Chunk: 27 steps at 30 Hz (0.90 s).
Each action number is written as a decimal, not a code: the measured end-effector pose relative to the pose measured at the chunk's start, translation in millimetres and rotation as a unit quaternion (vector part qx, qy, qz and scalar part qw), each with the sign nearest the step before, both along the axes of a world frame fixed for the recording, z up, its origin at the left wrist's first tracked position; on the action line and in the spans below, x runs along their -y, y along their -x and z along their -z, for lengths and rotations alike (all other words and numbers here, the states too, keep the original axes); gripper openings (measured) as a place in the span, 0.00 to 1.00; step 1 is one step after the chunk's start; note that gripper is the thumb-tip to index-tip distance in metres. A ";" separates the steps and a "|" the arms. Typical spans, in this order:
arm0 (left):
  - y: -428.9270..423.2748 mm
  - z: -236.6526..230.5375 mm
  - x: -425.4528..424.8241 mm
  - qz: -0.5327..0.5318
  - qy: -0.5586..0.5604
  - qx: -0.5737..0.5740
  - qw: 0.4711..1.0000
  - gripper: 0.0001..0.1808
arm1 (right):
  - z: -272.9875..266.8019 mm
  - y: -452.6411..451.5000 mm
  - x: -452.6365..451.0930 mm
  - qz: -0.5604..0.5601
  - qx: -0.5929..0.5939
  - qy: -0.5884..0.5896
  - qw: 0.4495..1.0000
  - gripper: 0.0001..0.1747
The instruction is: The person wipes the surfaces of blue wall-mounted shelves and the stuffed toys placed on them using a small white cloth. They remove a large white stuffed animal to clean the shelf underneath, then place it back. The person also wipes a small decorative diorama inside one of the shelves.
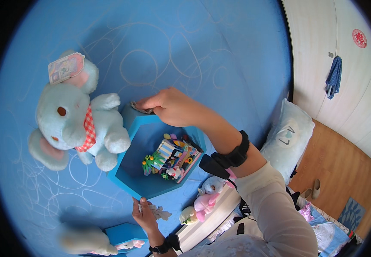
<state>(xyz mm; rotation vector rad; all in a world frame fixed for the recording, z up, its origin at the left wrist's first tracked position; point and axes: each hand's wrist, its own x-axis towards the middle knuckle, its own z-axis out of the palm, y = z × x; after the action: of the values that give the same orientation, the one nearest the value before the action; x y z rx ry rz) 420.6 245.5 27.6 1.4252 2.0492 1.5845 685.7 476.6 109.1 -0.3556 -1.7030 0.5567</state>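
A blue hexagonal wall shelf [130, 188] is fixed to the blue wall, with a toy building-block scene [172, 157] inside it. My right hand [167, 104] presses a crumpled grey cloth or wipe [140, 109] against the outer face of the shelf's upper side. At the shelf's lower corner, my left hand [145, 215] holds a crumpled white tissue [160, 212]; its fingertips are close to the rim, and I cannot tell if they touch it. Left of the shelf sits a pale blue plush elephant [58, 112] wearing a red checked scarf, a card tag at its ear.
Below left is another blue shelf [124, 233] with plush toys, beside a blurred pale plush [87, 239]. Small plush toys [204, 202] sit along the headboard [219, 205]. A long pillow [288, 138] leans right, near a wardrobe [314, 48] and slippers [316, 189] on the wooden floor.
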 end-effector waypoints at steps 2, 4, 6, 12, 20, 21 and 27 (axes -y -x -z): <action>-0.3 -1.4 1.1 0.001 0.002 -0.013 1.000 0.17 | 10.2 -1.9 -8.7 -0.021 -0.008 -0.011 1.000 0.24; -1.7 -2.9 2.3 -0.005 0.011 -0.016 1.000 0.16 | 25.0 -10.0 -12.4 0.005 -0.002 -0.014 1.000 0.23; -3.3 -5.1 2.5 -0.006 0.020 -0.018 1.000 0.15 | 38.0 -21.5 -11.6 0.025 0.007 -0.006 1.000 0.23; -9.4 -7.1 2.0 -0.020 0.017 -0.003 1.000 0.14 | 31.0 -40.4 9.1 0.058 0.108 0.087 0.989 0.18; -8.0 -6.8 2.3 -0.001 0.007 0.004 1.000 0.14 | -37.8 7.0 2.7 -0.047 0.088 0.036 0.994 0.21; -7.9 -6.5 2.3 0.007 0.005 0.010 1.000 0.14 | -38.0 8.0 -0.3 -0.054 0.075 0.041 0.995 0.21; -7.5 -4.4 0.6 0.026 -0.020 0.002 0.999 0.17 | -23.3 14.5 -9.7 -0.050 0.038 0.043 0.997 0.25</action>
<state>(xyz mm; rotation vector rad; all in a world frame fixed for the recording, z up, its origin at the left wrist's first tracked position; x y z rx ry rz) 428.1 245.0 31.9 1.4742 1.9728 1.6143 671.2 486.3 132.4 -0.3590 -1.7802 0.6990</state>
